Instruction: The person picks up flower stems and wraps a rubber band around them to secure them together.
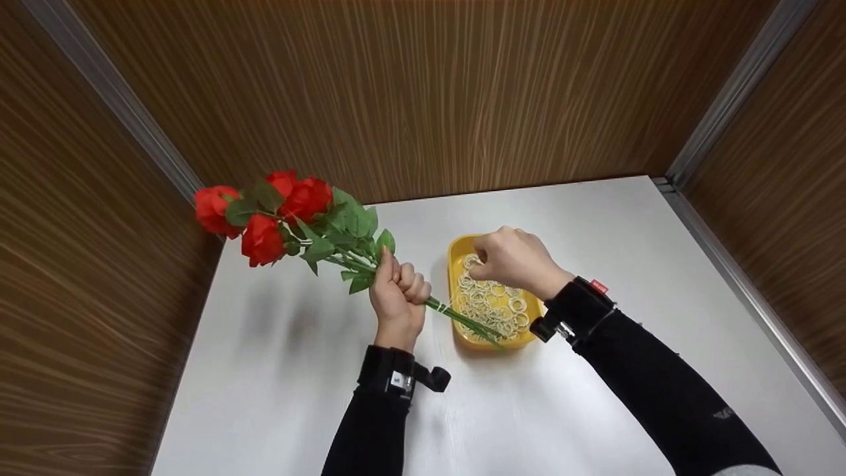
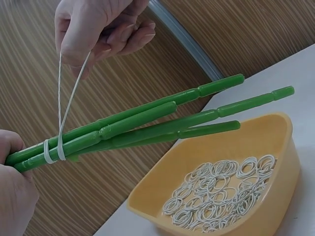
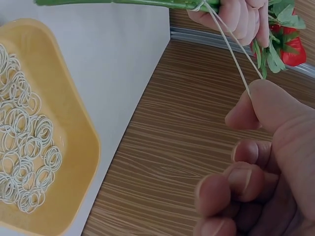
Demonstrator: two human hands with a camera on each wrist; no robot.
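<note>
My left hand point(image 1: 398, 285) grips the green stems point(image 2: 147, 120) of a bunch of artificial red roses point(image 1: 264, 218), with the blooms pointing up and left. A white rubber band point(image 2: 66, 98) is looped around the stems just beside that fist. My right hand point(image 1: 481, 260) pinches the band's other end between thumb and forefinger and stretches it taut away from the stems. In the head view this hand hovers over the yellow tray point(image 1: 455, 256). The stem ends reach out above the tray.
The yellow tray point(image 2: 290, 172) holds several loose white rubber bands point(image 2: 216, 191) and sits mid-table on the white tabletop point(image 1: 595, 225). Wood-grain walls point(image 1: 423, 86) with metal corner strips close in the table at the back and both sides.
</note>
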